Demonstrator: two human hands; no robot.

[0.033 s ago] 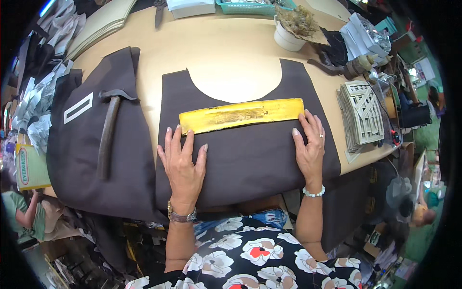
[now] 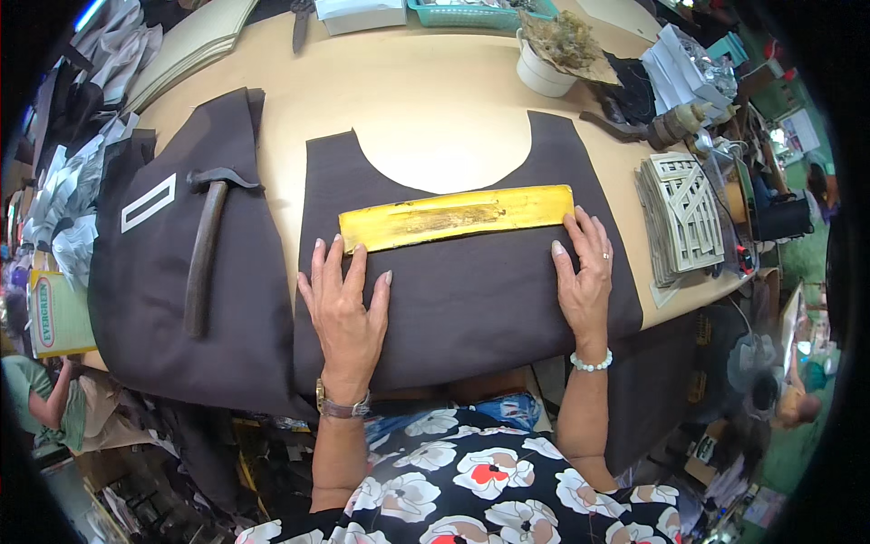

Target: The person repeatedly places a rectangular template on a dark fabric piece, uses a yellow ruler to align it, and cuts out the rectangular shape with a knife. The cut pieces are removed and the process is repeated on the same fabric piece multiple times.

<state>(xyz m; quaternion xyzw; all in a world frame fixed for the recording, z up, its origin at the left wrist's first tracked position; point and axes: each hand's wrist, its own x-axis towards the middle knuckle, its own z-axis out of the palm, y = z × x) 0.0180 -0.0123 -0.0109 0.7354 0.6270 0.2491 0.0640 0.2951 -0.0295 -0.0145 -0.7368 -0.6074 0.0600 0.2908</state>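
A dark brown cut fabric panel (image 2: 453,308) with a scooped neckline lies flat on the table before me. Across it, just below the curve, rests a long yellow bar-shaped strip (image 2: 458,218) with a dark smudged band along its middle. My left hand (image 2: 349,304) is spread flat on the cloth, fingertips touching the strip's lower left end. At the strip's right end, my right hand (image 2: 584,267) lies with fingers stretched out and fingertips at its edge. To the left, a hammer (image 2: 204,258) with a dark wooden handle lies on another dark panel (image 2: 136,299).
A white rectangular frame piece (image 2: 149,203) lies beside the hammer. Stacked cut-out templates (image 2: 684,218) stand at the table's right edge. Farther back are a white pot (image 2: 544,72), a turquoise basket (image 2: 480,14) and a brush-like tool (image 2: 666,127). Another person (image 2: 54,399) is at the far left.
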